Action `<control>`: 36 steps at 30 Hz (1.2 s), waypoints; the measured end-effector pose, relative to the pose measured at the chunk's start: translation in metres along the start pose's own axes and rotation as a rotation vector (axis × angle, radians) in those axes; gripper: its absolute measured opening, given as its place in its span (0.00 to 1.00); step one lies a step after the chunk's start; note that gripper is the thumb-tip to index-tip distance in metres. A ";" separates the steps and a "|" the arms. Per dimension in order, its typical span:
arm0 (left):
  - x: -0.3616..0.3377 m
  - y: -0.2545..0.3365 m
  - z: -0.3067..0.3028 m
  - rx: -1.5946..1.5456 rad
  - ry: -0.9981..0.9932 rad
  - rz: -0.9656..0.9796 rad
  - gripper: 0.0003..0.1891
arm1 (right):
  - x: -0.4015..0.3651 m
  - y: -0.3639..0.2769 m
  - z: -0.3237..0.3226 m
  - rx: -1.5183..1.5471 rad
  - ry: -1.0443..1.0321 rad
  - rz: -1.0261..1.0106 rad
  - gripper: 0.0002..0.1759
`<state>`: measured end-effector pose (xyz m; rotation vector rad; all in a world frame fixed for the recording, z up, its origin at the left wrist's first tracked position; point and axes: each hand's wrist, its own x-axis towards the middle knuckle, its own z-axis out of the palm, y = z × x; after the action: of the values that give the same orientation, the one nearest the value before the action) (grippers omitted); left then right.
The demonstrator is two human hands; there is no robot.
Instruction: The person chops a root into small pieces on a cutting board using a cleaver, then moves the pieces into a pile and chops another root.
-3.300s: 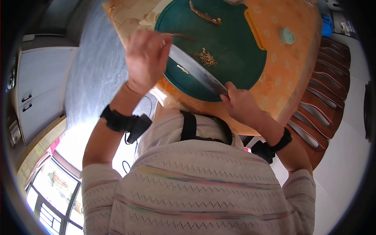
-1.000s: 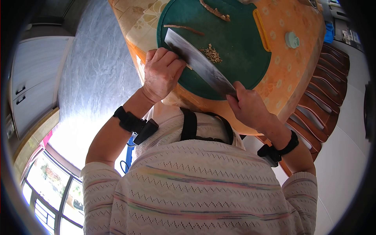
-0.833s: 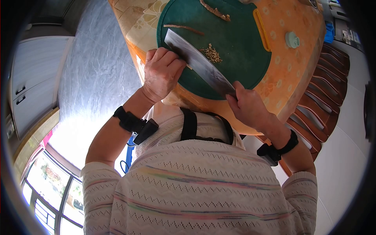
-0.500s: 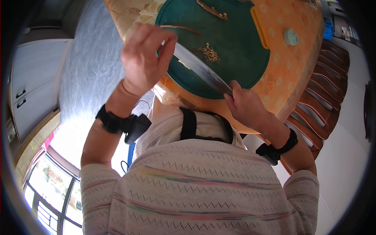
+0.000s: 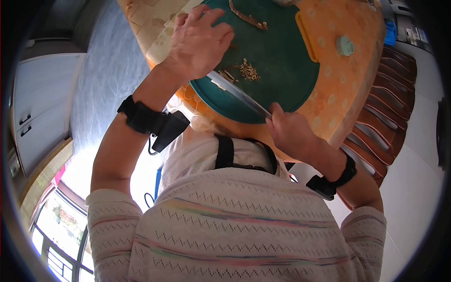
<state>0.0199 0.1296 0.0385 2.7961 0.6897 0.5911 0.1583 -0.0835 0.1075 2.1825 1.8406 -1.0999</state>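
My right hand (image 5: 293,130) is closed around the handle end of a kitchen knife (image 5: 240,95). The blade slants up and left across the near edge of a round green cutting board (image 5: 286,80). My left hand (image 5: 199,44) reaches over the board's left side, fingers spread and bent, with no held thing showing; it hides most of a thin brown root lying there. Beside the blade sit a small heap of chopped bits (image 5: 249,70) and a few thin slivers (image 5: 227,76). A longer dried root (image 5: 248,16) lies at the board's far side.
An orange patterned tablecloth (image 5: 336,80) lies under the board, whose yellow handle (image 5: 307,37) is at right. A pale green cap (image 5: 345,45) stands farther right. A brown slatted wooden seat (image 5: 385,113) is beyond the table's right edge.
My left hand has moved from near the knife tip up and right over the thin root, its fingers spreading. The blade's tip has dropped slightly; my right hand keeps its hold on the knife.
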 end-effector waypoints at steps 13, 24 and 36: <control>-0.001 0.006 -0.001 -0.016 -0.095 -0.152 0.08 | -0.001 0.013 0.025 -0.047 0.125 -0.074 0.08; -0.025 0.012 -0.023 -0.196 0.409 -0.184 0.11 | 0.008 0.030 0.010 0.137 0.109 -0.086 0.10; -0.085 0.037 0.017 -0.231 0.171 -0.024 0.10 | 0.012 0.032 0.002 0.302 0.057 -0.012 0.11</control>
<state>-0.0271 0.0549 0.0052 2.5424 0.6401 0.8541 0.1860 -0.0835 0.0874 2.3842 1.8144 -1.4151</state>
